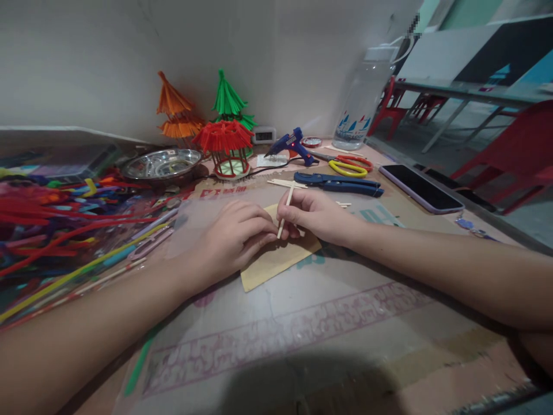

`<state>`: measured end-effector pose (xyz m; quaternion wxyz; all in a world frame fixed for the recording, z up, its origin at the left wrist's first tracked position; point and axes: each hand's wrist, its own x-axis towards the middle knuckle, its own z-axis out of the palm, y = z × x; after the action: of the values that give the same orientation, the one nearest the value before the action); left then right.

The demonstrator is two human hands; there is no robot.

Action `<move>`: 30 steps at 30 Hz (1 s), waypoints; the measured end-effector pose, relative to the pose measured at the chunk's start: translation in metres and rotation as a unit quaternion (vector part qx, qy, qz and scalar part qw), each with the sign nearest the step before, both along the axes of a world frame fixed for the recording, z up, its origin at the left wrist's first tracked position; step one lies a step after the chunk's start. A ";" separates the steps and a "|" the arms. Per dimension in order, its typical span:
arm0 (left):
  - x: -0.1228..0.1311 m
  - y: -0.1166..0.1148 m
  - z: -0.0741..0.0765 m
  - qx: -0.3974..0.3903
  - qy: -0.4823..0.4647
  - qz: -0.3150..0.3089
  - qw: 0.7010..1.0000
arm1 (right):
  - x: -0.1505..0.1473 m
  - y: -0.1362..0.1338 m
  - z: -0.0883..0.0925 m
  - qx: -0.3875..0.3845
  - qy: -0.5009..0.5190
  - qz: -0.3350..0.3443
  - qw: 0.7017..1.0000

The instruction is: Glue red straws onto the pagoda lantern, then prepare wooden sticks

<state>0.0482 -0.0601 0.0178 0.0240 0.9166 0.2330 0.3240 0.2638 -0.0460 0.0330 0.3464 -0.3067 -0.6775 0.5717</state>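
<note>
Head view: the left hand (237, 233) and right hand (311, 216) were close together over a yellow sheet (276, 268) on the worktable (470, 374).
Right hand: thumb and fingers were clamped on a thin wooden stick (286, 210), its upper end leaning slightly right.
Left hand: fingers were bent and together, tips at the stick's lower end (whether they gripped it, I could not tell).
Stick: it was between the two hands, above the far part of the yellow sheet.
Yellow sheet: it lay on a clear plastic cover (242, 323), partly hidden by the hands.
Other sticks (287, 184): several lay beyond the hands, near a blue cutter (337, 183).
Tools: scissors (349, 166) with red and yellow handles lay behind the cutter; a blue glue gun (287, 145) showed a red light.
Models: a red-roofed hut (223, 136) stood in front of a green-roofed hut (228, 98), with an orange-roofed hut (176, 104) to their left.
Left side: a metal bowl (162, 163) stood near a heap of coloured strips (64, 219), partly blurred.
Right side: a phone (421, 187) lay face up, its screen dark; a water bottle (363, 104) stood farther back.
</note>
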 end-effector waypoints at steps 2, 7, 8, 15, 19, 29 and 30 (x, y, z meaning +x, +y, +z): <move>0.000 0.001 0.000 0.000 0.000 -0.006 1.000 | 0.000 0.000 0.001 0.000 0.003 0.003 1.000; 0.000 0.001 0.002 0.011 0.006 -0.022 1.000 | -0.001 -0.002 0.001 0.006 -0.010 0.009 1.000; 0.000 0.001 0.002 0.013 0.006 -0.021 1.000 | -0.001 -0.002 0.001 0.008 -0.014 0.009 1.000; 0.000 -0.003 0.004 -0.037 0.021 0.015 0.999 | 0.006 -0.004 0.005 0.082 -0.041 -0.056 0.994; 0.000 -0.004 0.005 -0.094 0.054 0.038 0.993 | 0.014 -0.005 0.007 0.230 -0.154 -0.059 0.959; -0.001 -0.004 0.007 -0.161 0.105 0.034 0.981 | 0.012 -0.013 0.002 0.384 -0.268 0.044 0.882; -0.001 -0.005 0.007 -0.161 0.103 0.034 0.981 | 0.012 -0.014 0.002 0.384 -0.270 0.049 0.881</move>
<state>0.0475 -0.0646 0.0250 0.1364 0.9206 0.3147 0.1868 0.2755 -0.0598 0.0351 0.2122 -0.2585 -0.9255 0.1778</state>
